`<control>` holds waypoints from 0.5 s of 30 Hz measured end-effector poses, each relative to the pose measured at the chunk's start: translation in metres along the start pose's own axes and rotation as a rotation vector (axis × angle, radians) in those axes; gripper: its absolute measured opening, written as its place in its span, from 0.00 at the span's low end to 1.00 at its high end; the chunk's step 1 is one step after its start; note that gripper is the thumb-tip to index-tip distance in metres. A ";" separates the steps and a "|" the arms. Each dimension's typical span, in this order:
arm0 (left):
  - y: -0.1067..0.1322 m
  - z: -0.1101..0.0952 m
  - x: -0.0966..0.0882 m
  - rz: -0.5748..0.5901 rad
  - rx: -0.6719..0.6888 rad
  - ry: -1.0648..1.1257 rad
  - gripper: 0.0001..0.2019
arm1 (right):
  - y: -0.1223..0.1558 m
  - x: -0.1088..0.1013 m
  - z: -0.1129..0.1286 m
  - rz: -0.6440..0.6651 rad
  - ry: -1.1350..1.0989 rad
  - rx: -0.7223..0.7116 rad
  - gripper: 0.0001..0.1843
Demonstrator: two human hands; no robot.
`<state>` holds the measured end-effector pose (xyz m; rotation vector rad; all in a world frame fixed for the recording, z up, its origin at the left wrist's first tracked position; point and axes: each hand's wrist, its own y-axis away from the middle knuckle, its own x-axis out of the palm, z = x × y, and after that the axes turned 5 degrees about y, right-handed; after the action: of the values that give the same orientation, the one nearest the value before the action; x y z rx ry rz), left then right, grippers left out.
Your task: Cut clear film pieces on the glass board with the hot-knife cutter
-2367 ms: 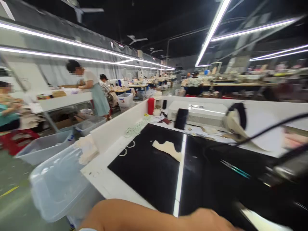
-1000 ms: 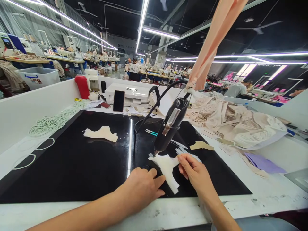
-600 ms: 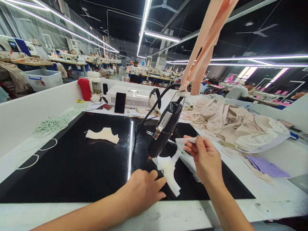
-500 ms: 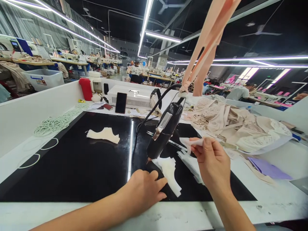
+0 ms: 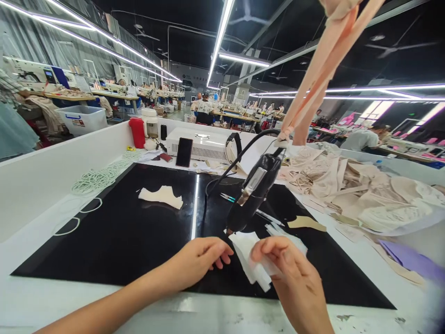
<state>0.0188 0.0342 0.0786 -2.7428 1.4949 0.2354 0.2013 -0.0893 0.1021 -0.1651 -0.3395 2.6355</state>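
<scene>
My right hand pinches a thin, translucent white fabric piece over a small stack of white cut fabric pieces on the black board. My left hand hovers just left of that stack, fingers loosely bent and apart, nothing visible in them. A black handheld tool with a pointed copper-coloured tip hangs on a peach fabric strap, its tip by the stack's upper edge. Behind my right hand lie more thin white pieces. A cream stack of cut pieces rests on the left of the board.
Tweezers and a beige strip lie on the black board. Light green cords lie left; beige garments are heaped right near purple sheets. A phone leans on a white box.
My right hand has moved down and left with the thin white piece, toward the stack. A beige strip now shows on the board's right. My left hand has drawn slightly back from the stack.
</scene>
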 end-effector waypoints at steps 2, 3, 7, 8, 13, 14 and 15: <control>0.005 -0.002 -0.007 -0.031 -0.041 0.173 0.26 | 0.006 0.010 -0.002 0.057 0.053 0.065 0.26; 0.007 -0.003 -0.009 -0.039 -0.056 0.225 0.27 | 0.009 0.016 -0.002 0.095 0.073 0.087 0.27; 0.019 -0.009 -0.017 -0.076 -0.126 0.335 0.23 | 0.012 0.034 -0.005 0.195 0.113 0.160 0.24; 0.022 -0.010 -0.020 -0.092 -0.146 0.340 0.21 | 0.012 0.037 -0.007 0.197 0.106 0.185 0.21; 0.036 -0.009 -0.039 -0.155 -0.191 0.265 0.14 | 0.007 0.040 -0.017 0.196 0.049 0.305 0.21; 0.039 -0.008 -0.043 -0.164 -0.192 0.253 0.14 | 0.007 0.040 -0.020 0.209 0.055 0.319 0.22; 0.041 -0.007 -0.047 -0.173 -0.192 0.246 0.13 | 0.007 0.040 -0.022 0.219 0.064 0.331 0.23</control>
<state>-0.0396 0.0503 0.0948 -3.1334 1.3318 0.0408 0.1668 -0.0714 0.0769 -0.1857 0.1463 2.8476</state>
